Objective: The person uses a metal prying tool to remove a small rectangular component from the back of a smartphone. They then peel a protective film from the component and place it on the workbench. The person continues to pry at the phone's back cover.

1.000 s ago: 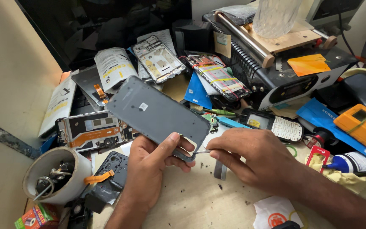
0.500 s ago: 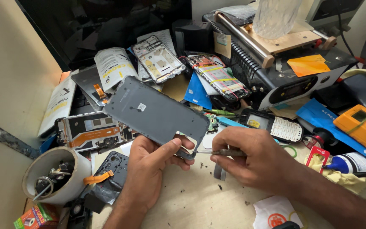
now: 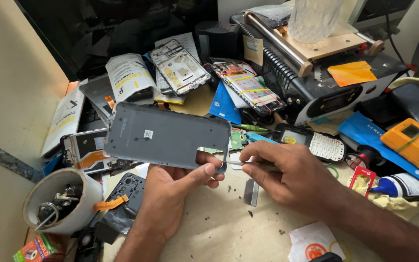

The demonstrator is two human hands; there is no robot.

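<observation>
My left hand (image 3: 173,191) grips the lower right corner of a dark grey phone back cover (image 3: 166,137), held flat with its inner side up, above the cluttered bench. My right hand (image 3: 287,174) pinches a thin metal tool (image 3: 236,163), apparently tweezers, whose tip touches the cover's right edge near my left thumb. A small square sticker sits near the cover's middle.
Opened phone frames (image 3: 180,65) and boards (image 3: 248,87) lie behind the cover. A black heating machine (image 3: 326,92) stands at the back right, an orange multimeter (image 3: 413,143) at the right, a keypad phone (image 3: 316,143) beside my right hand. A white cup of parts (image 3: 59,206) sits at the lower left.
The cover has turned from a tilted, diagonal pose to nearly level. My right hand's tool has stayed at the cover's right edge.
</observation>
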